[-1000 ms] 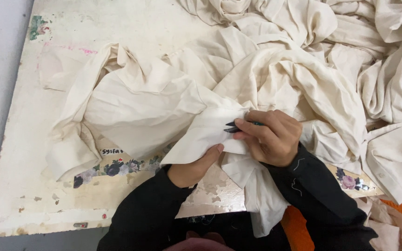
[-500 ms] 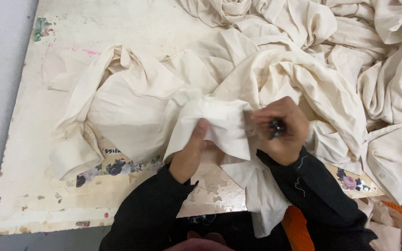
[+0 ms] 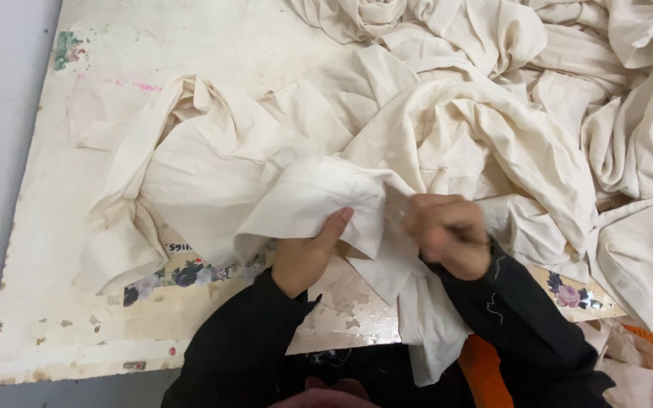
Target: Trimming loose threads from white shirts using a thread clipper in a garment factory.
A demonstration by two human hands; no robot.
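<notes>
We are looking down on one desk (image 3: 115,45), its pale top worn and flaking, with a strip of flower print along the near edge. One big heap of cream cloth (image 3: 493,113) is covering most of it, spilling off to the right; we cannot tell how many separate pieces are lying in it. At the lower right an orange fabric (image 3: 485,363) is showing beneath the cloth. Near the front edge we are holding one smaller cream piece (image 3: 319,204) lifted off the desk, part of it hanging down between our black sleeves (image 3: 251,340). Two hands are working it. Our left hand (image 3: 304,253) is closing its grip on the piece from below, thumb pressing up on the fabric. Our right hand (image 3: 447,234) is blurring, curled tight on the piece's right edge; we cannot tell whether anything else is in that grip.
</notes>
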